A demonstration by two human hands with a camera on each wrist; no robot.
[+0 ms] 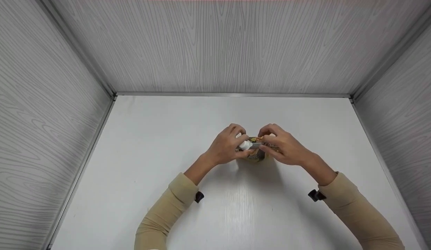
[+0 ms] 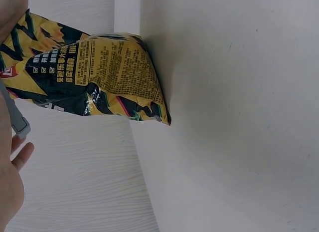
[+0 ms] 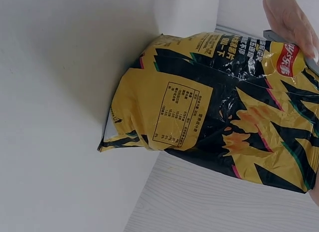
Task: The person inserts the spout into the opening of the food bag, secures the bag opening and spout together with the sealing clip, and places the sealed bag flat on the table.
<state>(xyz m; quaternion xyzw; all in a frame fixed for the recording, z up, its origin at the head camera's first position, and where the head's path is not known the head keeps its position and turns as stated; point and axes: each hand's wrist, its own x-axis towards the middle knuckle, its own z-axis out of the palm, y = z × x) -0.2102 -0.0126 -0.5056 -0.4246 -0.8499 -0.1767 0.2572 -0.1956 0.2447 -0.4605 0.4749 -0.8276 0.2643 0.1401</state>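
A yellow and black chip bag (image 3: 199, 107) stands upright on the white table, its top edge between both hands. Across that top lies a grey bag clip (image 1: 257, 145) with a white end piece (image 1: 245, 144). My left hand (image 1: 225, 146) holds the clip by this white end, thumb on the near side and fingers on the far side. From the other side, my right hand (image 1: 284, 146) pinches the bag's top edge beside the grey bar. In the left wrist view, the grey bar's end (image 2: 20, 124) shows beside the left fingers. The hands partly hide the clip.
The white table (image 1: 149, 156) stretches around the bag. Grey wood-grain panels enclose it, with a back wall (image 1: 215, 45), a left wall (image 1: 38, 114) and a right wall (image 1: 403, 104). Each sleeve cuff carries a small black device (image 1: 199, 197).
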